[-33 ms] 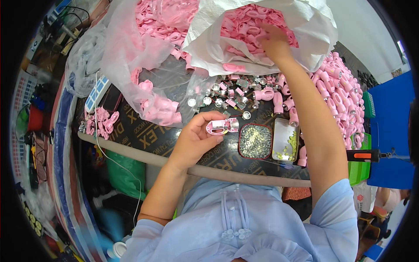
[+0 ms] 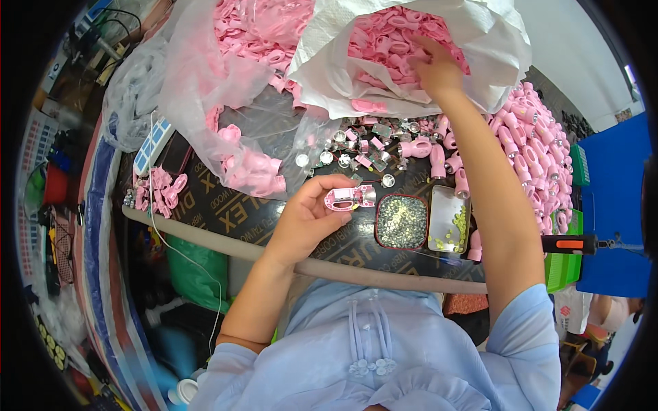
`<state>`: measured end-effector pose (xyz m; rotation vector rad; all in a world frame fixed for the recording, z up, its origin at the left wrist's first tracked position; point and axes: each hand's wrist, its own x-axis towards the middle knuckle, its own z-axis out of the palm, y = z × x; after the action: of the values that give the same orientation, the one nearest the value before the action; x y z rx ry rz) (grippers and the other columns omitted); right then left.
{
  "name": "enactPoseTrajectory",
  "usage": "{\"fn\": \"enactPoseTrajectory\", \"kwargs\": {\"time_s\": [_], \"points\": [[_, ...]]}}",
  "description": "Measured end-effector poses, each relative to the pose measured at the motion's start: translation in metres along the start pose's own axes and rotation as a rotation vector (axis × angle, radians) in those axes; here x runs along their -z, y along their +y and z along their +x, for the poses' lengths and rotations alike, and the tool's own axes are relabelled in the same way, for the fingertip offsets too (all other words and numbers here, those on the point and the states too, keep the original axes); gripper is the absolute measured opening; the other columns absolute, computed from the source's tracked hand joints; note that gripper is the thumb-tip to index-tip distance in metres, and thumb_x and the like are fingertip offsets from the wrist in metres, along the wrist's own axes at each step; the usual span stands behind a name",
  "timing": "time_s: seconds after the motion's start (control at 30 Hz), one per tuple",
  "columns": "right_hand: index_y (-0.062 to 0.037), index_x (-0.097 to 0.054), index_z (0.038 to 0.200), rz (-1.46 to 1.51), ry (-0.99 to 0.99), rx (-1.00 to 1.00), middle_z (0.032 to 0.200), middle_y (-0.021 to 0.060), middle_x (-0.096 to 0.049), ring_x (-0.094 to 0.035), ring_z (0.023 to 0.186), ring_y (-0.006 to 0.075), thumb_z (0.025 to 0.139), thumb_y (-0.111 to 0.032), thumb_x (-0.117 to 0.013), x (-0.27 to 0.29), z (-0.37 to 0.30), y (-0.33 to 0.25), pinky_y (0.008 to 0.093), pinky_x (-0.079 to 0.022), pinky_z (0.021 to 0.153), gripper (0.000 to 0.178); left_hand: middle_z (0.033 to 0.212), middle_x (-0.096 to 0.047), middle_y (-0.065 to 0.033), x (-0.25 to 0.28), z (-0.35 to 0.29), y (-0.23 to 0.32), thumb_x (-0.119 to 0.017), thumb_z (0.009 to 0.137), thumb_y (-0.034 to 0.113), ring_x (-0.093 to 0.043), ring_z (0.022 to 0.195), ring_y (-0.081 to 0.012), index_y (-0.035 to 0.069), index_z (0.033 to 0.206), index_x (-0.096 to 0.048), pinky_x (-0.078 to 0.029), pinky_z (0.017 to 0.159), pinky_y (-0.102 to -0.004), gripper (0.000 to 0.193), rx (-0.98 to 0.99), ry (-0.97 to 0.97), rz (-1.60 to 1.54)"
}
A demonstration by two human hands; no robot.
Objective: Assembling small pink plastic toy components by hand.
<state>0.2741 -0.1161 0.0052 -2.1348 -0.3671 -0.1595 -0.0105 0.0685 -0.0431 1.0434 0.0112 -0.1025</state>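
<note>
My left hand [image 2: 310, 218] pinches an open pink flashlight shell [image 2: 340, 199] between thumb and fingers over the front of the table. Metal and small inner parts show in the shell, and a silver reflector [image 2: 388, 181] lies just beyond it, seemingly joined by a wire. Farther off, my right hand [image 2: 439, 70] reaches into a white woven sack [image 2: 312, 68] filled with loose pink shell pieces [image 2: 384, 44]. Its fingers are apart among the pieces, and none is visibly gripped. One pink piece [image 2: 368, 106] rests on the sack's near lip.
Beside my left hand stand a red-rimmed tray of tiny metal parts [image 2: 401, 220] and a white tray [image 2: 442, 205] with yellow-green bits. Reflectors and circuit parts [image 2: 363, 145] lie behind them. Pink flashlights [image 2: 531, 151] are heaped at right, near a black-and-orange tool [image 2: 570, 244]. A clear plastic bag [image 2: 188, 89] spreads at left.
My right hand has shifted slightly right within the sack, its fingers now more visibly apart. My left hand and the pink flashlight shell have hardly moved.
</note>
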Motion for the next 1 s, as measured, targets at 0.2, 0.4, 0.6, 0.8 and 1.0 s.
{"fn": "enactPoseTrajectory", "kwargs": {"time_s": [0.2,0.4,0.6,0.8,1.0], "points": [[0.0066,-0.058,0.128,0.644,-0.208,-0.189,0.104,0.0118,-0.071,-0.068,0.081,0.0151,0.082,-0.001,-0.071,0.026,-0.087,0.008,0.0256,-0.052,0.077,0.049,0.130,-0.054,-0.0075,0.000,0.005,-0.011,-0.064,0.085,-0.012,-0.056,0.118,-0.0133,0.002,0.126,-0.054,-0.046,0.100,-0.0289,0.045,-0.075,-0.115,0.015],[0.0079,-0.060,0.121,0.692,-0.209,-0.282,0.106,0.0129,-0.070,-0.069,0.091,0.0173,0.084,0.005,-0.072,0.036,-0.175,-0.018,0.0282,-0.058,0.081,0.039,0.128,-0.055,-0.0080,-0.010,0.010,-0.019,-0.065,0.085,-0.012,-0.057,0.116,-0.0144,0.001,0.127,-0.053,-0.047,0.100,-0.0300,0.046,-0.024,-0.133,-0.033],[0.0036,-0.064,0.115,0.973,-0.232,-0.115,0.120,0.0143,-0.065,-0.060,0.115,0.0220,0.076,0.010,-0.077,0.017,-0.232,-0.029,0.0363,-0.047,0.104,0.041,0.124,-0.059,-0.0080,-0.026,0.011,-0.021,-0.069,0.082,-0.012,-0.060,0.112,-0.0150,0.000,0.131,-0.050,-0.051,0.097,-0.0293,0.054,0.005,-0.111,-0.063],[0.0028,-0.065,0.115,0.922,-0.274,-0.018,0.120,0.0137,-0.063,-0.059,0.117,0.0219,0.076,0.012,-0.076,0.009,-0.238,-0.027,0.0353,-0.047,0.104,0.042,0.123,-0.059,-0.0085,-0.029,0.008,-0.018,-0.067,0.084,-0.012,-0.059,0.114,-0.0150,0.002,0.132,-0.049,-0.050,0.096,-0.0288,0.053,-0.037,-0.134,-0.028],[0.0029,-0.065,0.115,0.940,-0.289,-0.031,0.121,0.0136,-0.062,-0.059,0.117,0.0221,0.076,0.013,-0.076,0.009,-0.241,-0.029,0.0351,-0.047,0.103,0.042,0.125,-0.057,-0.0089,-0.029,0.005,-0.014,-0.067,0.084,-0.012,-0.058,0.115,-0.0154,0.002,0.135,-0.048,-0.051,0.096,-0.0289,0.056,-0.066,-0.118,0.020]]}}
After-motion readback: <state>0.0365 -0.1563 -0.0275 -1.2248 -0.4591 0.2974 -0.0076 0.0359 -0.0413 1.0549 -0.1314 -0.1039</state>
